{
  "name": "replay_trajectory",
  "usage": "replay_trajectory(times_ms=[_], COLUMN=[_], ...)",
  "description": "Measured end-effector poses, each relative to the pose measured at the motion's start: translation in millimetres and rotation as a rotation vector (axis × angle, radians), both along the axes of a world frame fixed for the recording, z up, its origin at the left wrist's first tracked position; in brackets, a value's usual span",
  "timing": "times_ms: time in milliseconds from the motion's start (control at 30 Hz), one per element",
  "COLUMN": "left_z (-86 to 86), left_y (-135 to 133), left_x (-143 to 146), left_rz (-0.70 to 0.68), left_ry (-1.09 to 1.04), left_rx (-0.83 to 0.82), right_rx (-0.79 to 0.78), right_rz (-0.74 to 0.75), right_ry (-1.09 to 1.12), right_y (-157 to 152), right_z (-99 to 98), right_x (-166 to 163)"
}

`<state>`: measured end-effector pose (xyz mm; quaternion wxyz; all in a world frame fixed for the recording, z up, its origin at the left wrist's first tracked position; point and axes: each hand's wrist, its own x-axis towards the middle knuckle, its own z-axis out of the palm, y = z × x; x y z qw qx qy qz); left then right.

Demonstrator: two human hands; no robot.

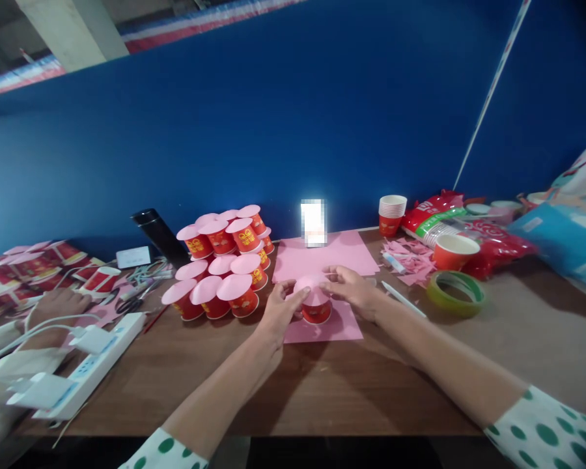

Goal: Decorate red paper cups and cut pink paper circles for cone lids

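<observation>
A small red paper cup (316, 311) with a pink paper disc (311, 285) over its mouth stands on a pink paper sheet (322, 329) at the table's middle. My left hand (279, 311) presses its fingers against the cup's left side and the disc's edge. From the right, my right hand (350, 290) holds the disc with its fingers closed on the rim. Just to the left is a pile of red cups with pink lids (222, 260).
A white power strip (81, 371) with plugs and another person's hand (56, 306) lie at the left, near scissors (137, 301). A green tape roll (455, 292), an open red cup (453, 251), stacked cups (391, 215), pink scraps (410, 257) and a white pen (403, 299) sit right.
</observation>
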<state>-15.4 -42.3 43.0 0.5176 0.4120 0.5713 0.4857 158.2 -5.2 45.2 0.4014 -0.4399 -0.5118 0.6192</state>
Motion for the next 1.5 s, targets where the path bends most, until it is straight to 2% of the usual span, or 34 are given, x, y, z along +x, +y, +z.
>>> replay_trajectory(times_ms=[267,767,1100,1500], left_z=[-2.5,-2.9,-2.5,-6.4], left_y=[0,-1,-2,0], left_x=[0,11,11,9], left_rz=[-0.025,-0.012,-0.009,-0.012], left_ry=[0.015,0.125,0.118,0.142], left_rx=[0.013,-0.007,0.003,0.014], right_rx=[0.020,-0.001,-0.051,-0.040], right_rz=[-0.006,-0.022,-0.003,0.007], right_ry=[-0.008,-0.059,-0.053,-0.077], right_y=[2,-1,-3,-5], right_z=[-6.3,-1.0,2.9,6.2], right_x=[-3,-1,0,0])
